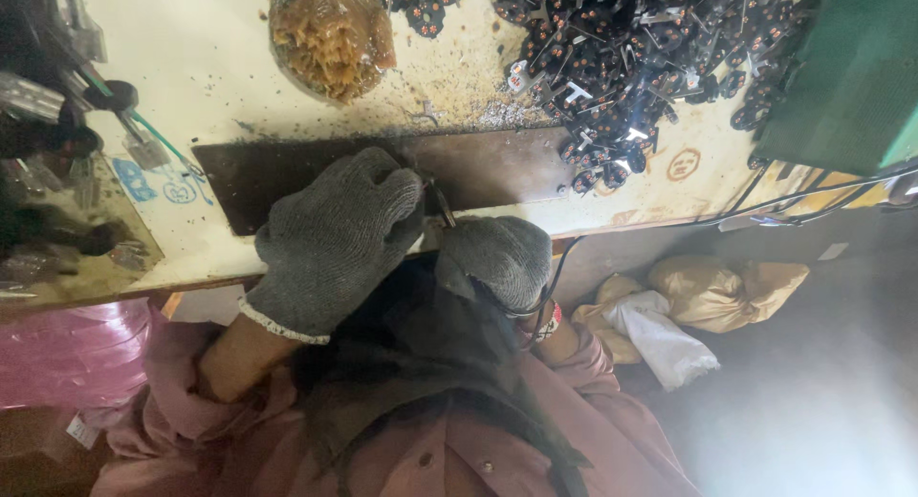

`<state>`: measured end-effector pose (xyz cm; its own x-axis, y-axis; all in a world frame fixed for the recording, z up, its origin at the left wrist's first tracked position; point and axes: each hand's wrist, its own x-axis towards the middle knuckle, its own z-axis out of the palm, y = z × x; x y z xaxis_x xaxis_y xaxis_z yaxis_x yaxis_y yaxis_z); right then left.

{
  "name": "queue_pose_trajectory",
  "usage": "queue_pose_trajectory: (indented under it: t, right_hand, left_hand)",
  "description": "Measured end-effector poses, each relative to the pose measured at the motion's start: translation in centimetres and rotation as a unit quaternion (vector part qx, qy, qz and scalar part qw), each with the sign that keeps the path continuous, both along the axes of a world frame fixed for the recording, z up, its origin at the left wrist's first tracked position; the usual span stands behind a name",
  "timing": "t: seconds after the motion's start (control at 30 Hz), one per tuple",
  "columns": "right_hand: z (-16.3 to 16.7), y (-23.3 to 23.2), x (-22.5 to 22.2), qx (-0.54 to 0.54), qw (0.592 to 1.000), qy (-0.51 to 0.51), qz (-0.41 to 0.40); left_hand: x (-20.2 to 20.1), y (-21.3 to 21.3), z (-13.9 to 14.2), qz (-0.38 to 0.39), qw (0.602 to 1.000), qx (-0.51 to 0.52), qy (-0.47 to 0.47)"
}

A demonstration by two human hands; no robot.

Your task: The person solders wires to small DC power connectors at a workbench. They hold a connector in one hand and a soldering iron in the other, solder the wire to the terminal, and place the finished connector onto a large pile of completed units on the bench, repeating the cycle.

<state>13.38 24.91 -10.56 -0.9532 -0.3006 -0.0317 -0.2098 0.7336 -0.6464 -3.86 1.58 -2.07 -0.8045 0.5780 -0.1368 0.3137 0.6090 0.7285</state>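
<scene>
Head view is showing a thin metal tool [443, 205] between the two gloved hands; its long axis is running diagonally, from upper left near the left glove down to the right, with the lower end going into the right glove; which end is the working tip I cannot tell. It is lying just over the front edge of a dark metal plate [497, 167], whose long side is running left to right on the cream worktable [210, 57]. The left hand [335, 239], in a grey knit glove, is curling closed and touching the upper end of the tool; the right hand [497, 258], also gloved, is closing into a fist around the lower end, and a black cable [555, 268] is curving beside it. Behind the plate a heap of small black parts with orange dots [631, 57] is spreading; a clear bag of yellowish pieces [330, 33] is lying further left; a green box [851, 67] is standing at the right.
</scene>
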Motion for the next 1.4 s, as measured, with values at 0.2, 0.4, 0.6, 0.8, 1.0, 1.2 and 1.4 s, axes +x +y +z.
queue_pose_trajectory:
  t: [0.2,0.4,0.6,0.8,1.0,1.2,1.4]
  right_hand:
    - [0.8,-0.2,-1.1,-0.050,0.996,-0.029,-0.064]
    - [3.2,-2.3,-5.1,-0.215,0.960,0.128,-0.125]
    - [4.7,-1.0,-4.1,-0.299,0.870,-0.039,-0.390]
    - [3.8,-1.2,-5.3,-0.255,0.908,-0.105,-0.316]
    - [6.1,0.2,-12.9,0.135,0.964,0.124,-0.195]
    - [8.1,-1.8,-12.8,0.109,0.978,0.132,-0.115]
    - [8.4,-5.3,-9.7,-0.041,0.916,0.064,-0.394]
  left_hand:
    - [0.0,-0.1,0.1,-0.003,1.000,-0.017,-0.009]
    - [0.2,0.4,0.0,0.008,1.000,-0.029,0.006]
    - [0.1,-0.7,0.5,0.026,0.999,0.005,0.020]
    - [0.2,-2.6,0.9,0.078,0.996,-0.033,0.030]
    - [0.2,-2.7,0.6,0.079,0.996,-0.040,0.024]
    - [0.0,-3.0,0.7,0.082,0.996,-0.023,0.032]
    - [0.5,-2.8,0.5,0.088,0.994,-0.014,0.055]
